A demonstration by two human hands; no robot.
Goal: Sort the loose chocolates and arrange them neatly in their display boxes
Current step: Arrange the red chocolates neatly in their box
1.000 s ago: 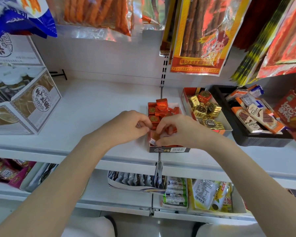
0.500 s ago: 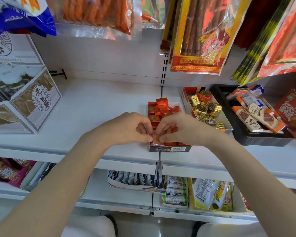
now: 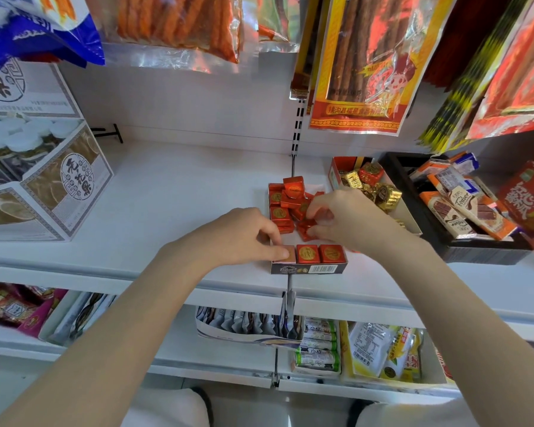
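Note:
A narrow display box (image 3: 309, 268) sits on the white shelf, holding red foil chocolates. Three red cubes (image 3: 308, 254) stand in a tidy row at its front; a loose pile of red chocolates (image 3: 285, 204) fills the back. My left hand (image 3: 244, 235) rests at the box's left front corner, with thumb and fingers on the leftmost cube. My right hand (image 3: 342, 220) hovers over the middle of the box and pinches a red chocolate (image 3: 319, 214) between thumb and fingers. A second box (image 3: 336, 167) to the right holds gold chocolates (image 3: 386, 195) and one red one (image 3: 371, 172).
A black tray (image 3: 413, 198) of wafer bars stands at the right. A large cardboard carton of jars (image 3: 43, 186) fills the left of the shelf. Snack bags (image 3: 364, 57) hang overhead. More packets sit on the lower shelf (image 3: 321, 349).
My right hand has lifted off the front row and moved back to the loose pile, where it pinches a red chocolate. The front row of three cubes now shows. My left hand stayed.

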